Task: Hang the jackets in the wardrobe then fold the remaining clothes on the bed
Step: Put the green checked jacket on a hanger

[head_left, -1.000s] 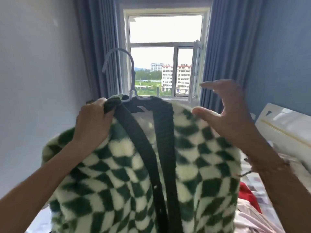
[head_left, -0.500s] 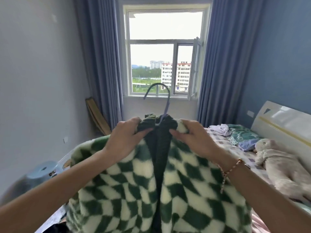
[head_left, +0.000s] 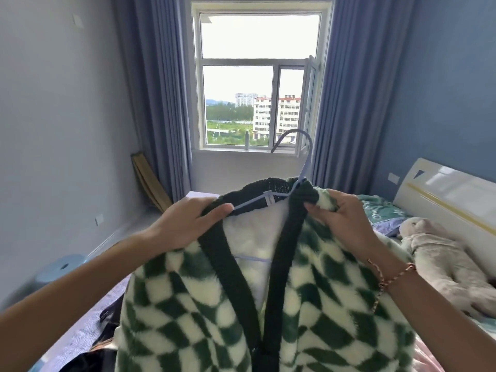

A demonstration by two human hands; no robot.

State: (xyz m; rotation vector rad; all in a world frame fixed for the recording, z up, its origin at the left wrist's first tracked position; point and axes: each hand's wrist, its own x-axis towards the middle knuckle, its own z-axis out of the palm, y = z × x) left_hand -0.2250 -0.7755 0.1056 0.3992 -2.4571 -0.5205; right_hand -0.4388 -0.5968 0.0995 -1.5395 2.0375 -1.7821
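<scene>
Jacket (head_left: 308,304) hangs in front of me over the bed (head_left: 397,218), thick checked fleece, soft and floppy. My left hand (head_left: 185,226) and right hand (head_left: 341,218) pinch its collar edges on the hanger (head_left: 300,167). I judge the wire hook the firmest hold for carrying.

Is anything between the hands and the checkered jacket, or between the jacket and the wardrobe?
Nothing separates them: the left hand and right hand both grip the checkered jacket on its hanger. The wardrobe is out of view, so that path cannot be judged.
</scene>
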